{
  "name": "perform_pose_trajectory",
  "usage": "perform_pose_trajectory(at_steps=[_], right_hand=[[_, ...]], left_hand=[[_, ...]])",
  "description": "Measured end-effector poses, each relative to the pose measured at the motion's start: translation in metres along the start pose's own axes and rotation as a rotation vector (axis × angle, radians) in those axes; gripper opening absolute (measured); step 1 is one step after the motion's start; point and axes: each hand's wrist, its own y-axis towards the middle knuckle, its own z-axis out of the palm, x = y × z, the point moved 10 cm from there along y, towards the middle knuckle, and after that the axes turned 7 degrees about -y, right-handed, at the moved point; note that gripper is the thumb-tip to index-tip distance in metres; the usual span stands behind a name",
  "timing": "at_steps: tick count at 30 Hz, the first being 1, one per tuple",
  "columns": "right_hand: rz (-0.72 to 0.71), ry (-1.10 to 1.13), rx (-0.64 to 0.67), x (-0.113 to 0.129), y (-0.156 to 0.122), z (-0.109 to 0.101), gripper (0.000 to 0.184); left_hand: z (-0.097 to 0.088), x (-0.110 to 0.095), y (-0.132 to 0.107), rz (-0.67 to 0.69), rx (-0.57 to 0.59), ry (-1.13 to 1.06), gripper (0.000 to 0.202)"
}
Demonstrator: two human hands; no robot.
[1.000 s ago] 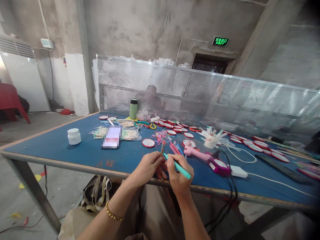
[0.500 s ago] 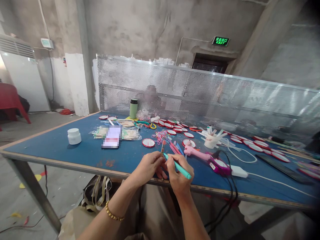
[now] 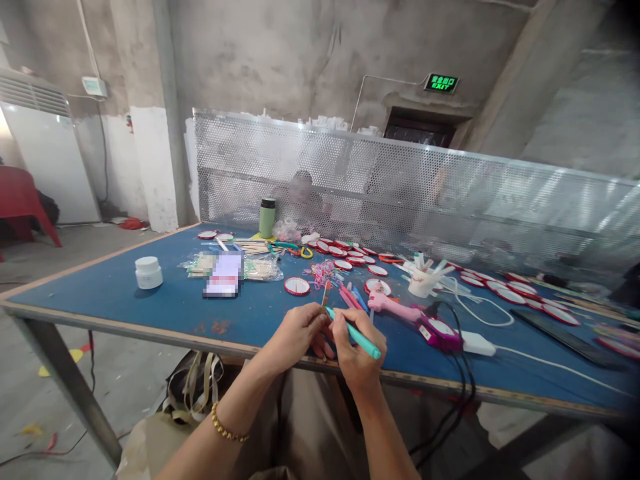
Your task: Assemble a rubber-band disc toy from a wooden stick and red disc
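White round lidded jar (image 3: 149, 273) stands left on blue-topped desk (image 3: 95, 297). Left hand (image 3: 303, 335): grip pinching thin orange-brown-tipped stick (image 3: 327, 292) above front edge, likely to steady it. Slim teal pen (image 3: 361, 339) slants across, tip near stick, contact unclear; right hand (image 3: 359, 360) has it in a writing grip, presumably for control.

1. Rough grey concrete wall (image 3: 260, 60), blotched and unpainted across the back.
2. Square concrete pillar (image 3: 155, 167), its lower part painted white.
3. Perforated silver metal screen (image 3: 350, 167), upright along the far side of the blue-topped, metal-legged table (image 3: 100, 287).
4. Lit green exit sign (image 3: 441, 83), above a dark doorway (image 3: 419, 129).
5. Red plastic chair (image 3: 20, 193), near a tall white louvred cabinet (image 3: 50, 167).
6. Grey floor (image 3: 20, 373), strewn with coloured scraps.
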Motion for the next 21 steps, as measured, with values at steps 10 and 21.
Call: perform_pose_trajectory(at_steps=[10,21], right_hand=[[0.019,-0.014,-0.025,-0.0020,-0.0013,-0.0026,0.012],[-0.009,0.008,0.032,0.0040,0.0007,0.0042,0.014]], left_hand=[[0.0001,0.0033,0.0009,-0.040,0.007,-0.044,0.031],[-0.0015,-0.0019,-0.0008,-0.044,-0.013,-0.088,0.032]])
